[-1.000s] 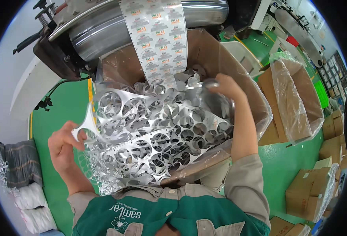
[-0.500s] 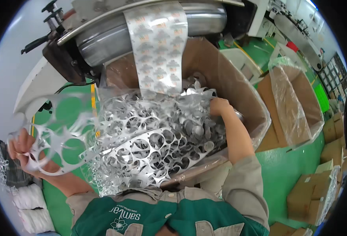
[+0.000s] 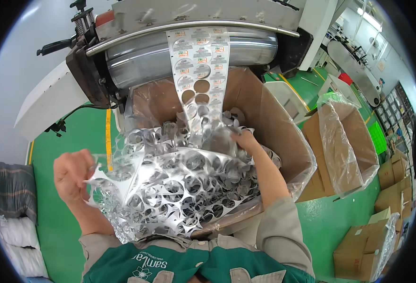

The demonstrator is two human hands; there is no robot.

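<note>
My left hand (image 3: 74,174) is closed on the edge of a silver foil web (image 3: 144,172) punched with round holes, at the left of a lined carton (image 3: 260,101). That web stretches rightward over a heap of foil scrap. On the right, my right hand (image 3: 246,140) reaches into the carton beside loose silver foil discs (image 3: 234,181); its fingers are smeared by motion and partly hidden. From the machine's steel roller (image 3: 139,59) hangs a printed foil strip (image 3: 201,56), with round holes showing in its lower part.
A lever handle (image 3: 57,46) juts out at the machine's left. To the right stands a second carton (image 3: 319,151) with a clear plastic liner. Closed cartons (image 3: 359,245) stack at the lower right. White sacks (image 3: 21,245) and a dark bundle (image 3: 14,191) lie at the left.
My left hand has moved right and inward with the punched web. My right hand has shifted slightly left. Round holes now show in the hanging strip, where unpunched print hung before.
</note>
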